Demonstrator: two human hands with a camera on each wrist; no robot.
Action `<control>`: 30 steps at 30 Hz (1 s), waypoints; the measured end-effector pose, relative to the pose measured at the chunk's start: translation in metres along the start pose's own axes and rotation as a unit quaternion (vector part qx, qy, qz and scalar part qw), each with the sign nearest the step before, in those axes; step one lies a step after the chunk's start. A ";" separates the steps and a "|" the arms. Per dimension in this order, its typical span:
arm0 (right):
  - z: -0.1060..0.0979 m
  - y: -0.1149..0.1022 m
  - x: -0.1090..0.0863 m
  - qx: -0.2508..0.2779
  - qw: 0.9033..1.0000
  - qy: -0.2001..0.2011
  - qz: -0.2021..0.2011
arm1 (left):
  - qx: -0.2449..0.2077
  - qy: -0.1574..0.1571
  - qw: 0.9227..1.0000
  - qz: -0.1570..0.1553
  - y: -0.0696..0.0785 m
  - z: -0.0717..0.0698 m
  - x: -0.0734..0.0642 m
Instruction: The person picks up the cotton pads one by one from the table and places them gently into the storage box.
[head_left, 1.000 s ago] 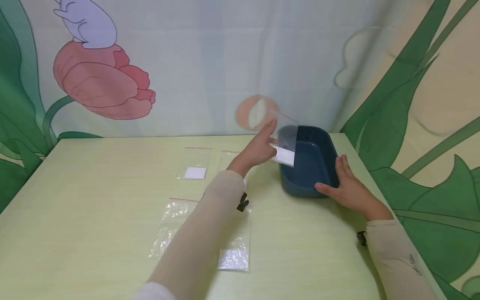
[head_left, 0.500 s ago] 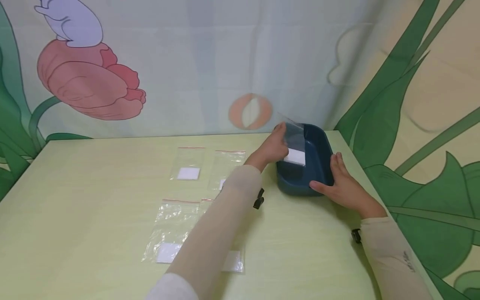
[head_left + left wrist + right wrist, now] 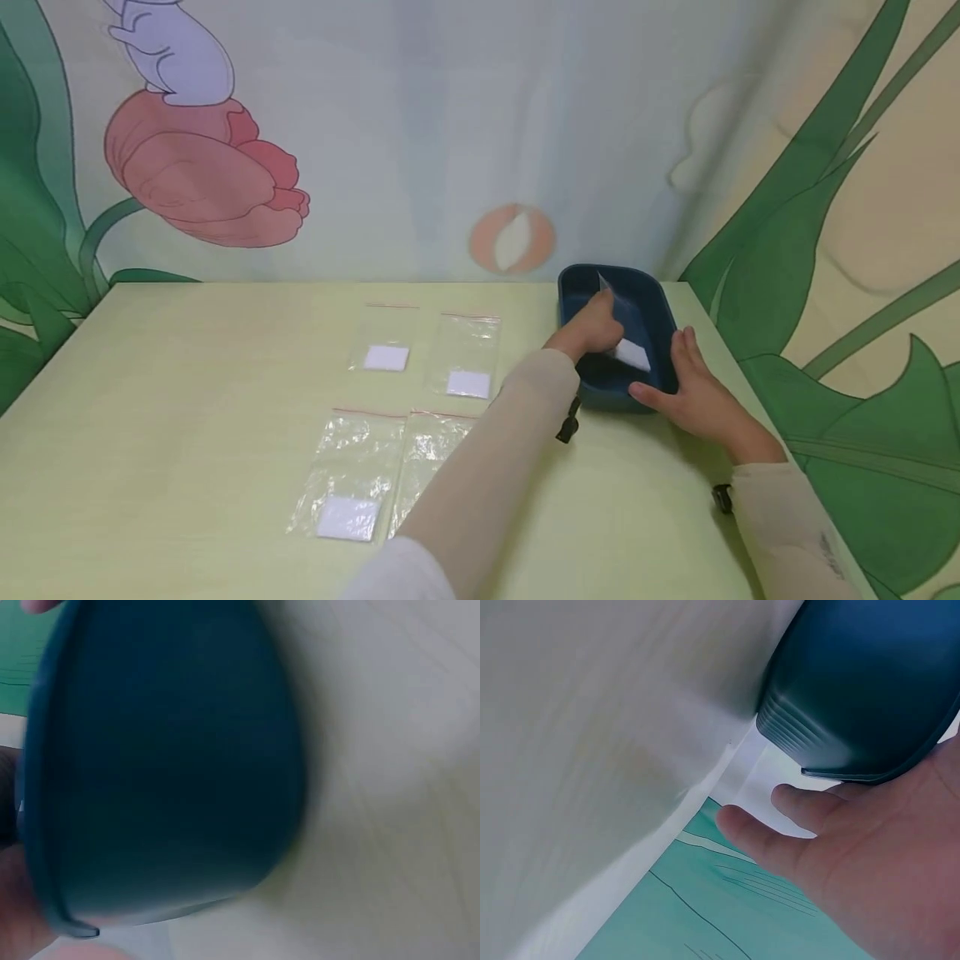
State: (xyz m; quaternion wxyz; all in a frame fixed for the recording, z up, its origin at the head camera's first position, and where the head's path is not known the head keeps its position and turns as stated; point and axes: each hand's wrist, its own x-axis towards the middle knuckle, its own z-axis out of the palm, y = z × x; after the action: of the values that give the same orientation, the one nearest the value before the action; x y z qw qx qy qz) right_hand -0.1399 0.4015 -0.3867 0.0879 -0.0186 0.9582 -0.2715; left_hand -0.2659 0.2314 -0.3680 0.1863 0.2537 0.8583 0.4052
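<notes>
My left hand (image 3: 597, 325) reaches into a dark blue plastic basin (image 3: 615, 402) and pinches a clear zip bag with a white card (image 3: 632, 356) in its lower part. Most of the bag is hidden behind the hand. On the basin's right side rests my right hand (image 3: 697, 392), its thumb at the near rim and its fingers extended along the outer wall. The right wrist view shows those fingers (image 3: 761, 840) straight beside the basin (image 3: 862, 697). In the left wrist view the basin's outer wall (image 3: 172, 750) fills much of the picture.
Several more zip bags lie flat on the pale table: two at the back, a left one (image 3: 386, 358) and a right one (image 3: 468, 383), and two in front, one (image 3: 348, 517) partly beside my left sleeve. A printed curtain (image 3: 375, 167) hangs behind the table.
My left hand has moved right and down, carrying the zip bag from above the basin's left rim into the basin. The right hand stays at the basin's side.
</notes>
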 end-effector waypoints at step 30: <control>0.001 0.027 -0.019 -0.005 1.000 0.007 0.012 | 0.063 -0.029 0.995 0.075 0.025 -0.007 -0.045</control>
State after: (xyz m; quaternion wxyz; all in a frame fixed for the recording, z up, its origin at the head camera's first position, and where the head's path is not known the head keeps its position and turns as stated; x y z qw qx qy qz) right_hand -0.1203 0.4258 -0.3984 0.0848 -0.0060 0.9601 -0.2663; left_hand -0.2262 0.2144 -0.3388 0.1639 0.3408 0.8548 0.3554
